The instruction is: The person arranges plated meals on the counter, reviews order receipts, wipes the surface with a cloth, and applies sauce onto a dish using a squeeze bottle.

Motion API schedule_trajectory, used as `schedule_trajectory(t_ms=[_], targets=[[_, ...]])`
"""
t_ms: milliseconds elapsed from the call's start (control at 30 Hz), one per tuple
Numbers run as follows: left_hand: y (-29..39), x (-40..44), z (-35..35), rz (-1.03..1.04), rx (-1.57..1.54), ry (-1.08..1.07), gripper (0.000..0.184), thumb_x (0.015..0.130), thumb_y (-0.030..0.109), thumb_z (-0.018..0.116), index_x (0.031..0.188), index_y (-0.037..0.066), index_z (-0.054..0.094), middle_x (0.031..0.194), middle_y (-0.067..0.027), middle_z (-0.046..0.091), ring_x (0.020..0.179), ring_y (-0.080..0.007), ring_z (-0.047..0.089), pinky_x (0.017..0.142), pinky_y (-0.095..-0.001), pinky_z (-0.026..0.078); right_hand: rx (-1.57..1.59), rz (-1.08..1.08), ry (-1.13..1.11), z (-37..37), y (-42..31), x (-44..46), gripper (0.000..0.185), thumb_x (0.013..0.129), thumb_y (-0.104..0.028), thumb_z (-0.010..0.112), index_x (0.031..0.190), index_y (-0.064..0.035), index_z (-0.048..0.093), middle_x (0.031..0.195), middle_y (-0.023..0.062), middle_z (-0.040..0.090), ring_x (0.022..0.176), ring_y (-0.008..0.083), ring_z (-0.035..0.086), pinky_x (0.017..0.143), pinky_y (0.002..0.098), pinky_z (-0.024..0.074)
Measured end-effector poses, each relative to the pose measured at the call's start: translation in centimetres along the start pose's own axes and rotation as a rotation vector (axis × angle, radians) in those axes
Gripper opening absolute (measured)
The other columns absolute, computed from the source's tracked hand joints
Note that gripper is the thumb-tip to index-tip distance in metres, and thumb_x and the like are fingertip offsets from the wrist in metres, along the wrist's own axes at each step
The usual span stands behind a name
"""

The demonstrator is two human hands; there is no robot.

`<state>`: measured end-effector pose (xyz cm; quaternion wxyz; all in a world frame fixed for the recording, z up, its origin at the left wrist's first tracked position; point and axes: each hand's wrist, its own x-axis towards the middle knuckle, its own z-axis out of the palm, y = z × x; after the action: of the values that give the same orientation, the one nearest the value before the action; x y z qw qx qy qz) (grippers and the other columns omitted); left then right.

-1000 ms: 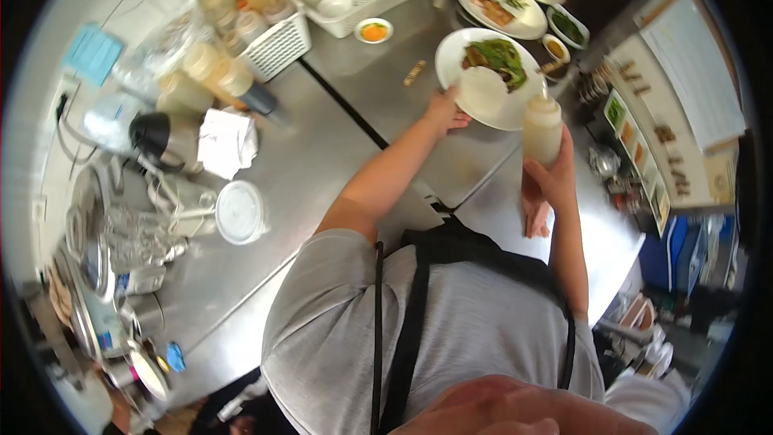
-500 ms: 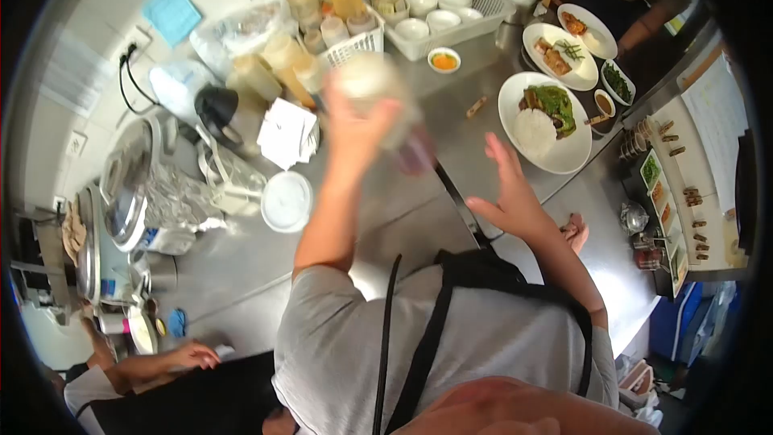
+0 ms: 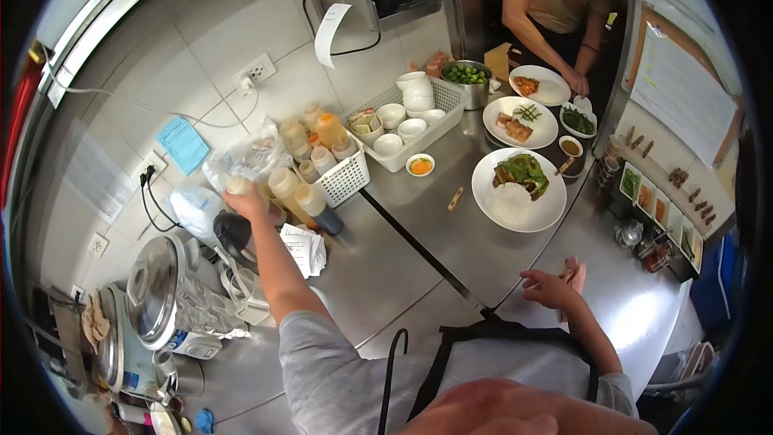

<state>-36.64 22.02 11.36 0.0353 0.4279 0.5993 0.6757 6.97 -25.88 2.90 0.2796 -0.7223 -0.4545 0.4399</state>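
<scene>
My left hand (image 3: pixel 251 205) reaches out to the back left, its fingers wrapped round the top of a pale squeeze bottle (image 3: pixel 238 184) that stands among other bottles. Most of that bottle is hidden by the hand and its neighbours. My right hand (image 3: pixel 549 288) is over the steel counter at the right, empty, fingers loosely bent and apart. Close beside it is a pinkish thing (image 3: pixel 574 272) that I cannot make out. Beyond this hand sits a white plate (image 3: pixel 485 208) with rice (image 3: pixel 512 205) and green-topped food (image 3: pixel 523 171).
White baskets hold bowls (image 3: pixel 417 102) and sauce bottles (image 3: pixel 330 130). A small bowl of orange sauce (image 3: pixel 420 165) and a wooden clip (image 3: pixel 455 198) lie on the counter. Further plates (image 3: pixel 493 117) stand near a co-worker's hand (image 3: pixel 576 83). Paper slips (image 3: pixel 304 251) and a steel-lidded pot (image 3: pixel 153 282) are at left.
My left hand has carried the bottle leftward to the group of bottles by the wall. My right hand has lowered and its fingers have bent. The view has tilted up.
</scene>
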Motion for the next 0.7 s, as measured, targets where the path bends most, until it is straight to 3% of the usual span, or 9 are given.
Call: schedule_trajectory(t_ms=[167, 267, 400, 467, 533, 567, 600, 633, 700], targets=[[-4.2, -2.9, 2.3, -0.37, -0.123, -0.02, 0.073, 0.054, 0.02, 0.077, 0.112, -0.003, 0.038, 0.107, -0.0198, 0.05, 0.097, -0.0313, 0.052, 0.086, -0.0377, 0.041, -0.181, -0.042, 0.168, -0.3, -0.2, 0.8, 0.052, 0.07, -0.025, 0.064, 0.116, -0.006, 0.048, 0.097, 0.0111, 0.057, 0.082, 0.0208, 0.056, 0.071, 0.0311, 0.046], [-3.1, -3.5, 1.9, -0.552, 0.05, -0.134, 0.073, 0.055, 0.022, 0.077, 0.112, -0.002, 0.038, 0.111, -0.0208, 0.049, 0.102, -0.0321, 0.05, 0.087, -0.0374, 0.041, -0.226, -0.085, 0.23, -0.6, 0.4, 1.2, 0.049, 0.07, -0.024, 0.062, 0.114, -0.0067, 0.05, 0.092, 0.0108, 0.058, 0.077, 0.0219, 0.056, 0.07, 0.0321, 0.0458], [-1.4, -2.3, 1.2, -0.474, 0.457, -0.078, 0.063, 0.061, 0.03, 0.072, 0.112, 0.003, 0.046, 0.108, -0.0221, 0.051, 0.096, -0.0354, 0.053, 0.082, -0.0403, 0.044, -0.231, -0.042, 0.287, -0.1, 3.5, 2.6, 0.039, 0.071, -0.021, 0.059, 0.107, -0.007, 0.055, 0.08, 0.0109, 0.06, 0.071, 0.023, 0.057, 0.07, 0.033, 0.0455], [1.8, -2.6, 0.3, -0.175, 0.445, 0.076, 0.065, 0.06, 0.029, 0.071, 0.113, 0.003, 0.045, 0.109, -0.0213, 0.048, 0.099, -0.0365, 0.049, 0.081, -0.0432, 0.042, -0.405, -0.02, 0.231, -0.2, 6.7, 4.2, 0.028, 0.072, -0.02, 0.058, 0.096, -0.0066, 0.059, 0.075, 0.0121, 0.06, 0.071, 0.0247, 0.059, 0.068, 0.0345, 0.0453], [2.7, -3.5, 1.6, 0.232, 0.213, 0.168, 0.056, 0.065, 0.018, 0.067, 0.111, -0.002, 0.043, 0.107, -0.0199, 0.046, 0.099, -0.0342, 0.043, 0.087, -0.042, 0.034, -0.379, -0.151, 0.596, 1.2, 9.4, 4.6, 0.019, 0.073, -0.019, 0.056, 0.087, -0.0066, 0.06, 0.074, 0.0135, 0.06, 0.072, 0.0267, 0.059, 0.064, 0.0364, 0.0452], [4.2, -5.3, 2.3, 0.392, -0.018, 0.076, 0.047, 0.07, 0.012, 0.062, 0.109, -0.004, 0.043, 0.104, -0.0185, 0.046, 0.097, -0.0312, 0.043, 0.087, -0.038, 0.033, -0.382, -0.101, 0.694, 1.4, 8.0, 4.1, 0.014, 0.075, -0.018, 0.055, 0.082, -0.007, 0.059, 0.077, 0.0121, 0.06, 0.072, 0.0284, 0.059, 0.062, 0.0379, 0.045], [5.0, -6.7, 3.3, 0.339, -0.25, -0.172, 0.041, 0.073, 0.009, 0.058, 0.108, -0.005, 0.042, 0.095, -0.0157, 0.048, 0.09, -0.0278, 0.046, 0.082, -0.0362, 0.037, -0.429, -0.122, 0.723, 1.8, 7.4, 4.0, 0.012, 0.075, -0.017, 0.054, 0.081, -0.0077, 0.059, 0.078, 0.011, 0.06, 0.071, 0.0288, 0.059, 0.062, 0.0379, 0.0452], [7.3, -9.3, 2.8, 0.294, -0.193, -0.473, 0.039, 0.075, 0.011, 0.056, 0.108, -0.006, 0.042, 0.092, -0.0151, 0.052, 0.085, -0.0255, 0.051, 0.077, -0.0351, 0.04, -0.479, -0.155, 0.756, 2.2, 7.2, 3.9, 0.011, 0.075, -0.017, 0.054, 0.08, -0.0085, 0.059, 0.08, 0.0099, 0.06, 0.071, 0.0292, 0.058, 0.061, 0.0379, 0.0453], [10.0, -15.5, 3.4, 0.25, 0.039, -0.836, 0.041, 0.077, 0.017, 0.056, 0.111, -0.002, 0.043, 0.096, -0.0154, 0.054, 0.083, -0.0237, 0.055, 0.075, -0.0356, 0.043, -0.488, -0.142, 0.742, 2.4, 6.7, 4.0, 0.011, 0.075, -0.016, 0.053, 0.081, -0.0094, 0.059, 0.084, 0.0085, 0.06, 0.071, 0.0292, 0.058, 0.061, 0.0378, 0.0454]])
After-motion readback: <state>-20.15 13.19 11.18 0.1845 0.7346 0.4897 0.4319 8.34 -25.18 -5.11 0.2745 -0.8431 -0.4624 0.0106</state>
